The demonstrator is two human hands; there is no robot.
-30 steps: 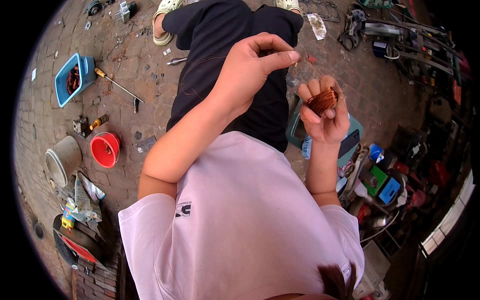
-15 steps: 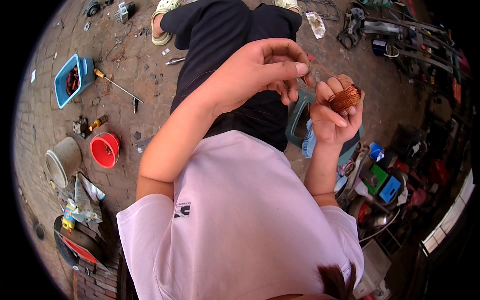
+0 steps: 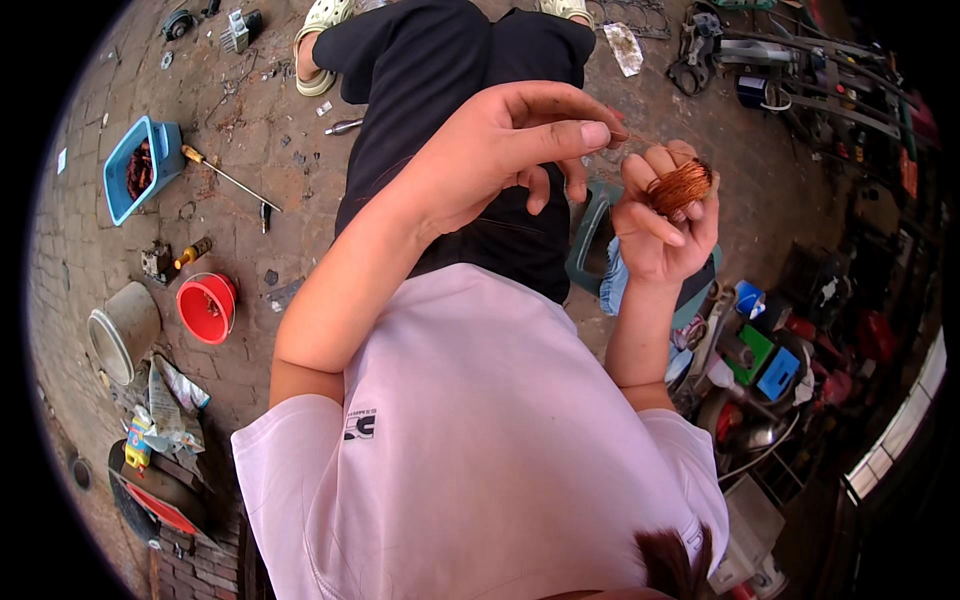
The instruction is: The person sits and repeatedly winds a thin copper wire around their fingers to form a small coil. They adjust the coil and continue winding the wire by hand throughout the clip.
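Note:
My right hand (image 3: 655,225) is closed round a small bundle of copper wire (image 3: 682,187), wound in many turns about its fingers. Left of it and slightly higher is my left hand (image 3: 530,145), palm turned toward the right hand. Its thumb and forefinger come together on a thin strand of the wire (image 3: 640,138) that runs over to the bundle. The other left fingers are loosely bent. Both hands are held up above my lap, over dark trousers (image 3: 410,100).
On the paved floor at left stand a blue basin (image 3: 112,190) with dark reddish pieces, a red bucket (image 3: 182,310) and a grey bucket (image 3: 135,320). A long screwdriver (image 3: 225,175) lies by the basin. A green stool (image 3: 590,235) is beside my legs. Metal parts (image 3: 765,350) crowd the right side.
The wire bundle and right hand have shifted slightly left and tilted. The left hand has moved a little left, its thumb and forefinger still at the strand.

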